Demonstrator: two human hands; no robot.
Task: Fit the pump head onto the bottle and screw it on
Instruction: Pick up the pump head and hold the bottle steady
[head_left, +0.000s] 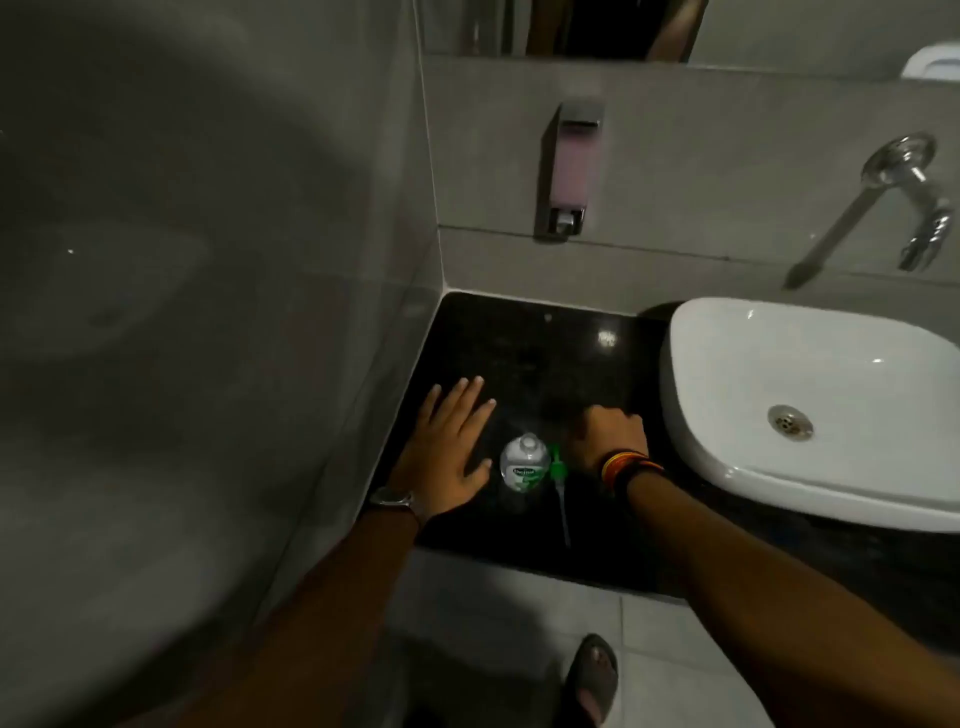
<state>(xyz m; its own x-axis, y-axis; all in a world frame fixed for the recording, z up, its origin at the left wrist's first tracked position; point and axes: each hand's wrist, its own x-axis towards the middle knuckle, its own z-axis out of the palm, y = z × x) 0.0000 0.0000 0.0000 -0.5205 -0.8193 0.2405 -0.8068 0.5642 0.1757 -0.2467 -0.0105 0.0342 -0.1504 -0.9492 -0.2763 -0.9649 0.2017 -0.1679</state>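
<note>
A small clear bottle with a green label stands upright on the black counter, its neck uncapped. The green pump head lies flat just right of the bottle, its pale dip tube trailing toward the counter's front edge. My left hand rests flat on the counter left of the bottle, fingers spread, holding nothing. My right hand rests knuckles-up on the counter right of the pump head, fingers curled down; nothing shows in it.
A white basin sits on the counter at the right, with a chrome tap above it. A wall soap dispenser hangs over the counter. A tiled wall closes the left side. My sandalled foot shows below.
</note>
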